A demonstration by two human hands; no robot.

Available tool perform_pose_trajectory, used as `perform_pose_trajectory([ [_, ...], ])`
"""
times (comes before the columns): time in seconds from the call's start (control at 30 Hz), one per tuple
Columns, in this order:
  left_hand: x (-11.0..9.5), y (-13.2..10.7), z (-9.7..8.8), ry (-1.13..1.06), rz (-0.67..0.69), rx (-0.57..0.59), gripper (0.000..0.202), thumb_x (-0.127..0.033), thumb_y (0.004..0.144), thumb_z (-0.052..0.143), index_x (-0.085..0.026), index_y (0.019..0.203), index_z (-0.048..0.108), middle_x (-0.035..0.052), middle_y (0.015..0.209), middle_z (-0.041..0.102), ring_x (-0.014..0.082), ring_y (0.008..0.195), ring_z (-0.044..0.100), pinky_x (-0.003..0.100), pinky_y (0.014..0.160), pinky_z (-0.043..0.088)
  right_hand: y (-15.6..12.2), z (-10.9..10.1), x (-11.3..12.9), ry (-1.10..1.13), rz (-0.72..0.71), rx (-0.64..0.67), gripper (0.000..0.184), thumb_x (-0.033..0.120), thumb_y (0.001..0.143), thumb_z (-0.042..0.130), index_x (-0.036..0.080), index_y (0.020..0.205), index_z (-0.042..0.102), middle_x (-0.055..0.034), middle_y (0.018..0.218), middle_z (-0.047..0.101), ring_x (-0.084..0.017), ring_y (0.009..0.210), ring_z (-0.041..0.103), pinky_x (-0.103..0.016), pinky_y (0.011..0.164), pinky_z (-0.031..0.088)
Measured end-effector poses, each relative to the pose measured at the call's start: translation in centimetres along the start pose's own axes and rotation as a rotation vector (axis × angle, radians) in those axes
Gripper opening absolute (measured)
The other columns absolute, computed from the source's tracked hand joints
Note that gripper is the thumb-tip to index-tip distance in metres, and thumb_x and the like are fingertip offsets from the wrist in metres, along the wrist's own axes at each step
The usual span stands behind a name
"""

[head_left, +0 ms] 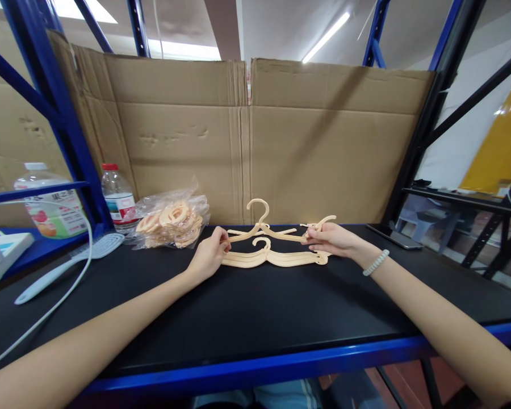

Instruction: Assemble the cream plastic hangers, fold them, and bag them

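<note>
Head: two hands point(208, 257) point(331, 238), one held hanger point(263, 225)

The raised cream plastic hanger point(262, 227) looks smooth with a soft, dull sheen, and so do the cream plastic hangers point(276, 258) stacked flat beneath it. The black worktop point(255, 318) is matt and even, and its blue painted metal edge point(255, 369) is faintly glossy. The brown corrugated cardboard point(323, 147) behind is rough, creased and dented. The clear plastic bag point(172, 218) is thin, crinkled and shiny.
</note>
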State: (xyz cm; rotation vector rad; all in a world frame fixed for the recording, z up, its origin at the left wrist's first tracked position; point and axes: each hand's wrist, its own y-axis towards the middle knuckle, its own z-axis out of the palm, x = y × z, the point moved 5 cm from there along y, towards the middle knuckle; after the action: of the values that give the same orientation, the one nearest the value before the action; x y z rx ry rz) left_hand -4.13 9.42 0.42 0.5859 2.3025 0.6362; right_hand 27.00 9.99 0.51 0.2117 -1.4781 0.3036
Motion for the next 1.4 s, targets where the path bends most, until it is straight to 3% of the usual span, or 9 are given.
perform_pose_trajectory([
  [0.13, 0.07, 0.01, 0.05, 0.006, -0.003, -0.001, 0.007, -0.016, 0.08, 0.039, -0.023, 0.082, 0.038, -0.0023, 0.068, 0.058, 0.0159, 0.065, 0.058, 0.026, 0.063, 0.043, -0.17, 0.31, -0.31, 0.053, 0.077, 0.047, 0.016, 0.018, 0.078, 0.07, 0.012, 0.072, 0.057, -0.0078, 0.083, 0.067, -0.019, 0.09, 0.068, -0.022, 0.072, 0.056],
  [0.33, 0.2, 0.08, 0.12, 0.005, -0.006, -0.007, 0.008, -0.016, 0.079, 0.04, -0.023, 0.083, 0.038, -0.0022, 0.068, 0.059, 0.0161, 0.066, 0.058, 0.026, 0.064, 0.043, -0.3, 0.78, -0.38, 0.077, 0.103, 0.071, 0.017, 0.016, 0.08, 0.067, 0.013, 0.071, 0.054, -0.0118, 0.089, 0.069, -0.019, 0.085, 0.069, -0.022, 0.069, 0.057],
  [0.7, -0.09, 0.0, 0.01, 0.02, 0.004, -0.01, 0.009, -0.015, 0.079, 0.038, -0.023, 0.084, 0.038, -0.0022, 0.07, 0.058, 0.0158, 0.066, 0.058, 0.027, 0.064, 0.043, -0.28, 0.9, -0.57, 0.087, 0.139, -0.032, 0.015, 0.011, 0.08, 0.066, 0.012, 0.07, 0.055, -0.0085, 0.072, 0.068, -0.014, 0.069, 0.069, -0.02, 0.068, 0.059],
  [1.0, -0.28, -0.01, -0.13, 0.035, 0.007, -0.024, 0.009, -0.014, 0.079, 0.039, -0.023, 0.082, 0.038, -0.0022, 0.07, 0.058, 0.0155, 0.066, 0.058, 0.026, 0.063, 0.043, -0.31, 0.75, -0.65, 0.113, 0.155, -0.01, 0.018, 0.01, 0.078, 0.068, 0.013, 0.066, 0.054, -0.0079, 0.071, 0.067, -0.017, 0.074, 0.07, -0.023, 0.071, 0.059],
  [1.4, -0.26, -0.08, 0.01, 0.025, 0.009, -0.016, 0.008, -0.016, 0.079, 0.039, -0.023, 0.083, 0.038, -0.0022, 0.069, 0.058, 0.0158, 0.066, 0.058, 0.026, 0.064, 0.042, 0.0, 0.89, -0.35, 0.049, -0.004, -0.069, 0.024, 0.004, 0.077, 0.065, 0.014, 0.062, 0.05, -0.0013, 0.064, 0.056, -0.012, 0.063, 0.065, -0.025, 0.073, 0.058],
])
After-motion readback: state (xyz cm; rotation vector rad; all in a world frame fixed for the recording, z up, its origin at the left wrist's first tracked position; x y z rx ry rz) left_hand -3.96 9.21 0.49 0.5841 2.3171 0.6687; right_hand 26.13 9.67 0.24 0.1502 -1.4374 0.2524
